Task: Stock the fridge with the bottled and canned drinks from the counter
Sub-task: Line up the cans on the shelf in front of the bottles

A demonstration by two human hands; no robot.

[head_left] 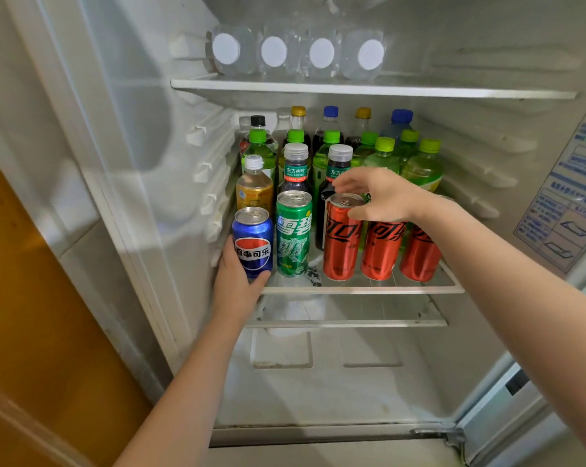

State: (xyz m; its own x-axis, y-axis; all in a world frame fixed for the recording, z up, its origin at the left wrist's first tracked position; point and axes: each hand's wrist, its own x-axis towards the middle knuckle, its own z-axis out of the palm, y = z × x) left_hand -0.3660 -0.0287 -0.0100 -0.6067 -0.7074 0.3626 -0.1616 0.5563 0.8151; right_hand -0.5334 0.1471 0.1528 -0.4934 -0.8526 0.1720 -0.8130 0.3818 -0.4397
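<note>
White fridge interior, door open: its middle shelf [362, 290] holds bottles behind a front row of cans. The left hand [237, 284] wraps the blue Pepsi can [253, 241] at the shelf's front-left corner. The right hand [382, 197] pinches the rim of a red Coca-Cola can [340, 244] near the green Sprite can [293, 234]. Both cans seem mid-placement; next, settle them upright and let go.

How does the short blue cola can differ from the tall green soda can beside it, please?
The blue cola can is shorter and wider; the green soda can is taller and narrower. The left hand grips the blue can; no hand touches the green one. Both stand upright at the front of the glass shelf.
</note>
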